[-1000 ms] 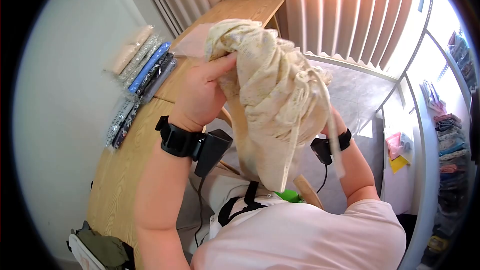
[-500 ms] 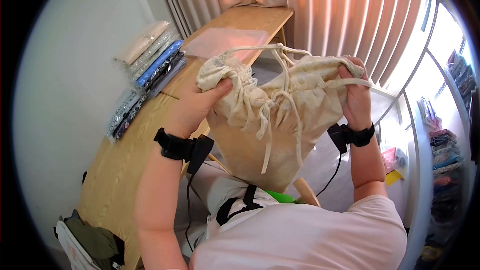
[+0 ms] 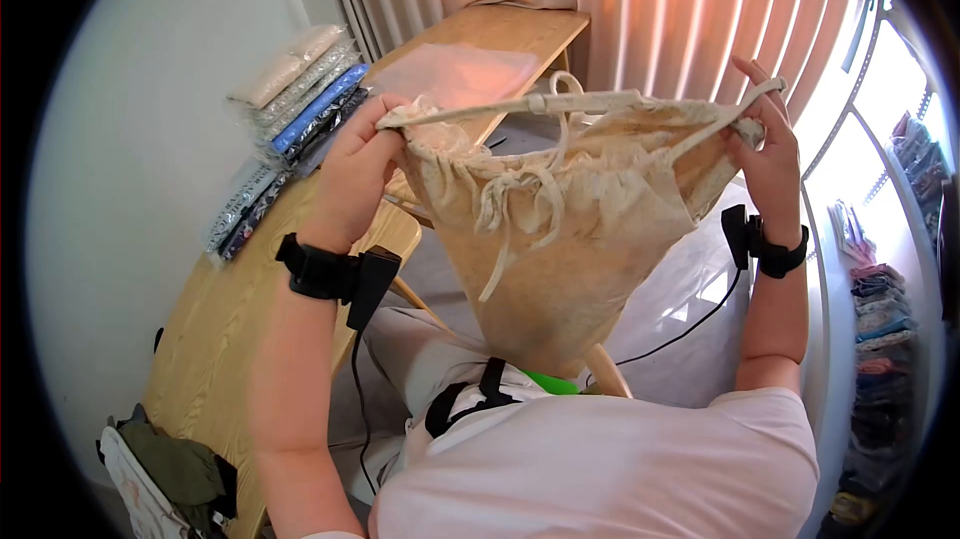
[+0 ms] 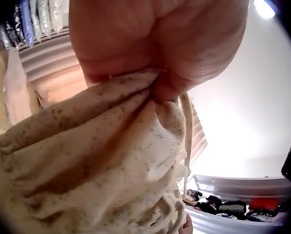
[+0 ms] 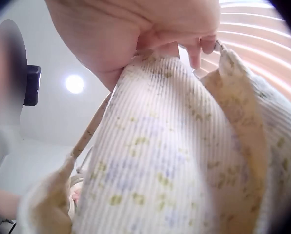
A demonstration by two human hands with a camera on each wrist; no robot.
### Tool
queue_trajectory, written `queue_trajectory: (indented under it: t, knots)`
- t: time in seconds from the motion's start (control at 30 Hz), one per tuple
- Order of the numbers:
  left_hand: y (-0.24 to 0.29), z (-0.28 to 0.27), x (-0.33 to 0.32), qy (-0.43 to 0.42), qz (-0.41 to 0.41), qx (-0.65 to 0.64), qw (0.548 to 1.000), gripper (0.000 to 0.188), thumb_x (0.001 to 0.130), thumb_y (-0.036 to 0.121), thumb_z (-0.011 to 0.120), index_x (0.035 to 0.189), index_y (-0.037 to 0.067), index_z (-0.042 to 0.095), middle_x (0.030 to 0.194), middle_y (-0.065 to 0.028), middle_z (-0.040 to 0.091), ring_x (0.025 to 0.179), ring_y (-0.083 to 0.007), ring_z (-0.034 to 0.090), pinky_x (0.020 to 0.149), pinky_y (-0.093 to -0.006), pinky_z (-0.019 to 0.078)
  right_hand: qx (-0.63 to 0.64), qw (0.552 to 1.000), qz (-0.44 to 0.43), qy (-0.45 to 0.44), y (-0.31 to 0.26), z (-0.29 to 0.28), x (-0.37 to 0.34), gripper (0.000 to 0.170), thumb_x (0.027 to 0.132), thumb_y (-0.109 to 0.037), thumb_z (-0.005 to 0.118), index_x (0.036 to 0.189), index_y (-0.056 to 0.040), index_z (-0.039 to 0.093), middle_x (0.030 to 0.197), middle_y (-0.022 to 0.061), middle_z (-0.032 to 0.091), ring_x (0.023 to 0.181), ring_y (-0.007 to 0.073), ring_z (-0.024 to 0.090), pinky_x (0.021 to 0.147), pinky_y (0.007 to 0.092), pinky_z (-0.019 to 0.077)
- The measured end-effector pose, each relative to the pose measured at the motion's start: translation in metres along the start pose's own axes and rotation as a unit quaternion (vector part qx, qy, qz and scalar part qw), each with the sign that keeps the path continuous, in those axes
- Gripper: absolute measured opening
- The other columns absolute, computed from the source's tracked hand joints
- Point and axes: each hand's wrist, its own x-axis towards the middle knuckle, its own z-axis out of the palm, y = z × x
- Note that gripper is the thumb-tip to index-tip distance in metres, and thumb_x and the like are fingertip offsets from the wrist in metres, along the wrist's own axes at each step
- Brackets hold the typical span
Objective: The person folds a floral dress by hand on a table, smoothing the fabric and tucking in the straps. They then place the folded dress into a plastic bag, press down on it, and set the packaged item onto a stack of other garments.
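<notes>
A cream strappy garment (image 3: 560,249) with a gathered edge and a tied bow hangs stretched between both hands, in front of the body. In the right wrist view its ribbed cloth (image 5: 150,146) shows a small blue and green floral print. My left hand (image 3: 350,179) pinches the upper left corner by a thin strap, thumb against the cloth. At the upper right corner my right hand (image 3: 772,154) grips the edge, with a strap looped across its fingers. The left wrist view has the bunched fabric (image 4: 92,151) folding down from the left hand's fingers.
A wooden table (image 3: 230,309) runs along the left, with a stack of bagged clothes (image 3: 300,99) and a clear plastic bag (image 3: 450,74) on it. Dark green clothing (image 3: 175,469) lies at its near end. Shelves with folded clothes (image 3: 880,329) stand right; a pleated curtain (image 3: 690,19) hangs behind.
The bunched garment has been spread wide as the hands moved apart, the right hand going up and right. Its opening and straps now stretch between them, and the body hangs down.
</notes>
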Motion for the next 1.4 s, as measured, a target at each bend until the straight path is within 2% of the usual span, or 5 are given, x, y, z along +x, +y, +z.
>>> queue_trajectory:
  t: [0.23,0.5,0.87,0.9,1.4]
  knots:
    - [0.035,0.006,-0.011,-0.048,-0.009,0.15,0.987,0.017,0.08,0.003,0.039,0.091,0.006,0.053,0.082,0.003,0.049,0.079,-0.0052,0.045,0.07,-0.0198,0.0353,-0.237,0.965,-0.104,0.041,0.004,-0.01,0.014,0.066,0.066,-0.002,0.069,0.128,-0.0145,0.052,0.143,0.0123,0.037,0.136,0.0298,0.028,0.111,0.0425,0.024]
    - [0.026,-0.002,-0.027,-0.133,-0.107,0.297,0.94,0.017,0.068,0.005,0.04,0.079,0.003,0.053,0.073,0.0027,0.048,0.069,-0.0086,0.043,0.063,-0.0211,0.035,0.056,0.963,-0.056,-0.259,0.002,-0.035,0.031,0.082,0.073,-0.035,0.07,0.141,-0.0083,0.033,0.144,0.0117,0.036,0.137,0.0246,0.026,0.113,0.0389,0.0179]
    - [0.02,0.006,-0.039,-0.215,-0.185,-0.013,0.959,0.026,0.086,0.025,0.059,0.097,0.002,0.06,0.092,-0.0012,0.059,0.085,-0.0102,0.054,0.078,-0.0252,0.0419,0.476,0.719,-0.001,-0.506,-0.021,-0.027,0.109,0.06,0.097,-0.04,0.039,0.135,0.0062,0.034,0.128,0.0168,0.052,0.107,0.0228,0.059,0.096,0.034,0.0437]
    - [0.018,0.006,-0.039,-0.216,-0.128,-0.101,0.963,0.025,0.087,0.026,0.057,0.093,0.003,0.06,0.089,-0.0012,0.058,0.084,-0.0108,0.054,0.078,-0.0262,0.0421,0.436,0.817,0.055,-0.374,-0.036,-0.025,0.1,0.055,0.101,-0.04,0.017,0.105,-0.0002,0.053,0.055,-0.0026,0.049,0.047,0.0089,0.052,0.057,0.0222,0.0469]
    - [0.071,-0.005,-0.007,0.084,0.139,-0.164,0.973,0.033,0.095,0.023,0.05,0.117,0.0,0.055,0.1,-0.0022,0.062,0.091,-0.0102,0.055,0.086,-0.0262,0.0411,0.299,0.894,0.116,-0.314,-0.022,-0.044,0.147,0.026,0.096,-0.032,0.044,0.09,-0.0088,0.054,0.057,-0.0083,0.026,0.049,0.0015,0.028,0.047,0.0181,0.0282]
